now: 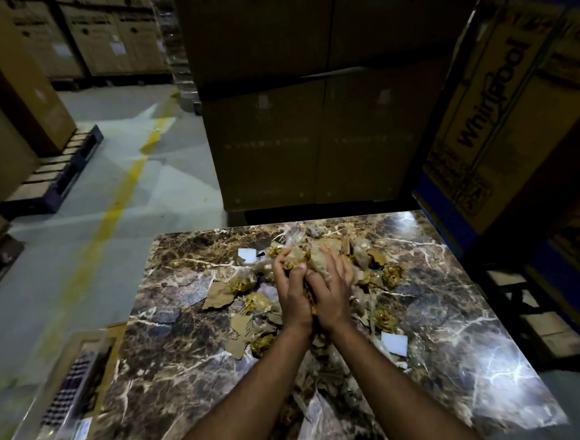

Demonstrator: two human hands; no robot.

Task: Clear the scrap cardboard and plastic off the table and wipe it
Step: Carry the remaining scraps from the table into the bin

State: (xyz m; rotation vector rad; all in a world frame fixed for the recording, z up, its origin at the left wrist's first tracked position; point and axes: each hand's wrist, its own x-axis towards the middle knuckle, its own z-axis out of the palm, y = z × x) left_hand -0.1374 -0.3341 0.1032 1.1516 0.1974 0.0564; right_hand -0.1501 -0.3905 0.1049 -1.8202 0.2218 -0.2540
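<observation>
Scrap wad point(314, 264) is gripped by left hand point(292, 297) and right hand point(331, 294) above table point(176, 375).

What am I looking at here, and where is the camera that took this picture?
There is no machine: a person works with two bare hands, and the one picture comes from a wide-angle camera worn on the head, looking forward and down. The left hand and right hand are pressed together, gripping a crumpled bundle of clear plastic and yellowish scrap above the brown marble-patterned table. More scrap lies on it: torn brown cardboard pieces, yellow-brown wads and two small white rectangular pieces. Tall brown cardboard cartons stand behind the table. Nothing has been wiped yet, as far as I can tell.
</observation>
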